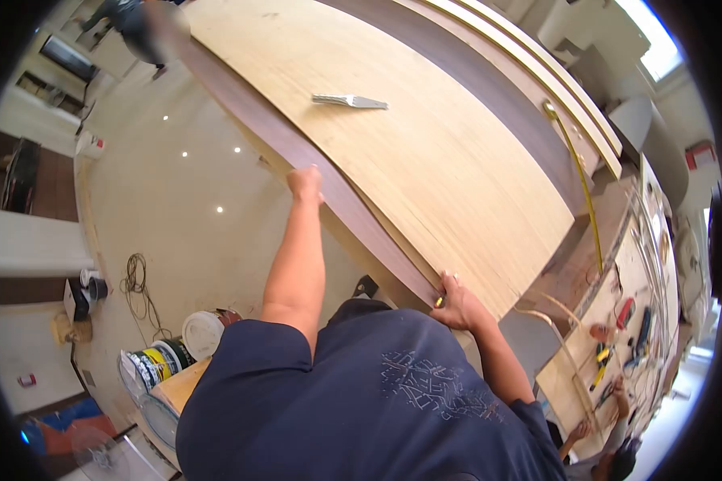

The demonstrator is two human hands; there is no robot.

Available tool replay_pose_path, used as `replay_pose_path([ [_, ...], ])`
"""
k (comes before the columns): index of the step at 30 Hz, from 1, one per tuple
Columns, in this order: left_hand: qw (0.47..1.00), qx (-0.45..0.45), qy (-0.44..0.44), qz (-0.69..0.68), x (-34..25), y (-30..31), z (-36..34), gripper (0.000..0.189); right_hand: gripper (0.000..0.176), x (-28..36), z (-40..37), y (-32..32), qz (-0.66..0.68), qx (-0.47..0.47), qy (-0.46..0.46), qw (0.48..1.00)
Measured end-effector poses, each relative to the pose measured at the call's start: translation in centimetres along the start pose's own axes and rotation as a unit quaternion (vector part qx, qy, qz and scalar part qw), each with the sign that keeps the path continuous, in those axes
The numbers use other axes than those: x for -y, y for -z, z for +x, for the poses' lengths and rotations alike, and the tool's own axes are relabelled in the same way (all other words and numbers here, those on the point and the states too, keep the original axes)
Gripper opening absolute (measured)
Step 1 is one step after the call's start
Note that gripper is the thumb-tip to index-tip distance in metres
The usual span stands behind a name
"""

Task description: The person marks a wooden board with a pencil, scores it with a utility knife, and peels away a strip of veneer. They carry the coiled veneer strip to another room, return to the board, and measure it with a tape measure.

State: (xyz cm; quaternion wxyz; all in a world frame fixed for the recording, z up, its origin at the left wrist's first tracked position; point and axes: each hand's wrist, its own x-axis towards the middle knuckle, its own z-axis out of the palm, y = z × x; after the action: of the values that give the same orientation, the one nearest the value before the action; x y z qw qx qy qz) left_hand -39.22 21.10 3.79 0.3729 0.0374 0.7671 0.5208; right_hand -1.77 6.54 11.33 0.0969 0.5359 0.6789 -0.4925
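A long pale wood panel (449,160) lies in front of me, with a thin purplish-brown sheet (341,192) showing along its near edge. My left hand (305,184) is closed at the outer edge of this sheet, about midway along. Near the panel's right end, my right hand (457,305) is closed around a small yellow-and-black tool (440,302), mostly hidden by the fingers. That hand rests at the panel's near edge, over the sheet. A flat silver folded object (350,102) lies on top of the panel, away from both hands.
A yellow tape measure (590,200) stretches along the right. Hand tools, including red-handled ones (626,313), lie on a bench where another person's hands (618,393) work. A second person (132,28) stands at the far left. Paint buckets (156,361) and a coiled cable (136,280) are left.
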Motion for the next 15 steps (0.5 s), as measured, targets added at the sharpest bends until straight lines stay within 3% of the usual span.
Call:
replay_pose_path([
  [2, 1.0, 0.027, 0.003, 0.003, 0.3, 0.7, 0.2, 0.042, 0.074, 0.7, -0.3, -0.1, 0.024, -0.003, -0.019, 1.0],
  [6, 0.998, 0.061, 0.022, -0.008, 0.9, 2.4, -0.4, 0.053, 0.102, -1.7, 0.1, -2.4, -0.046, -0.089, 0.03, 0.994],
  [10, 0.997, 0.064, -0.008, -0.034, 3.9, 2.6, 1.4, 0.061, 0.115, 0.2, -0.1, -1.1, -0.015, -0.016, 0.023, 0.999],
  [13, 0.998, 0.057, -0.007, -0.024, 5.6, 3.3, 2.6, 0.065, 0.118, 1.5, -0.6, -1.0, -0.034, -0.032, -0.011, 0.999],
  [15, 0.995, 0.076, -0.002, -0.057, 6.5, 3.6, 4.4, 0.067, 0.107, 0.6, 0.0, -1.1, -0.053, -0.064, -0.012, 0.997],
])
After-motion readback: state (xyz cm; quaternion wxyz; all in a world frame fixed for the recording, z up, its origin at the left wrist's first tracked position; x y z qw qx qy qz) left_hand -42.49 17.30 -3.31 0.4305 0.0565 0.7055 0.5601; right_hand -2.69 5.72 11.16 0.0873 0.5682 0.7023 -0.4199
